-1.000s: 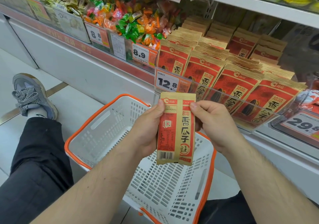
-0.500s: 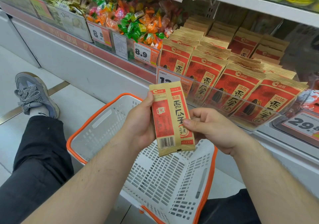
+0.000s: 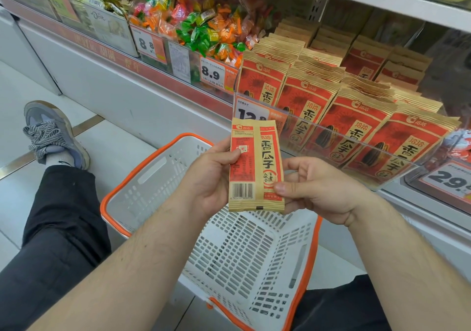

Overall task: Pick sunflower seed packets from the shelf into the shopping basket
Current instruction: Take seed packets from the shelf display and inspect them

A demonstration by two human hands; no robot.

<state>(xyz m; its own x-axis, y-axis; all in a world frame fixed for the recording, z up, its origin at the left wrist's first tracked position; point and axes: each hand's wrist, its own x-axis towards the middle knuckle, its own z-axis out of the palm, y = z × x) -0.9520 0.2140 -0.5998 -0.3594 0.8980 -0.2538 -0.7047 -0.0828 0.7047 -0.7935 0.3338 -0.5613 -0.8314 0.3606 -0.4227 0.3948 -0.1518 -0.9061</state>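
A tan and red sunflower seed packet [image 3: 256,167] stands upright with its back and barcode toward me, above the white shopping basket [image 3: 158,175] with an orange rim. My left hand [image 3: 211,177] grips the packet's left edge, thumb on its face. My right hand [image 3: 318,188] pinches the lower right corner, thumb in front. Several rows of the same sunflower seed packets [image 3: 351,116] stand on the shelf behind a clear plastic rail [image 3: 356,144].
Bins of wrapped candies [image 3: 204,27] fill the shelf to the left, with price tags 8.8 and 8.9. A 29.9 price tag [image 3: 451,180] sits at the right. My legs in dark trousers [image 3: 51,228] and a grey shoe [image 3: 51,132] flank the basket on the floor.
The packet has turned slightly and shifted left and up. My right hand slid from the packet's top right corner down to its lower right corner. My left hand keeps its grip.
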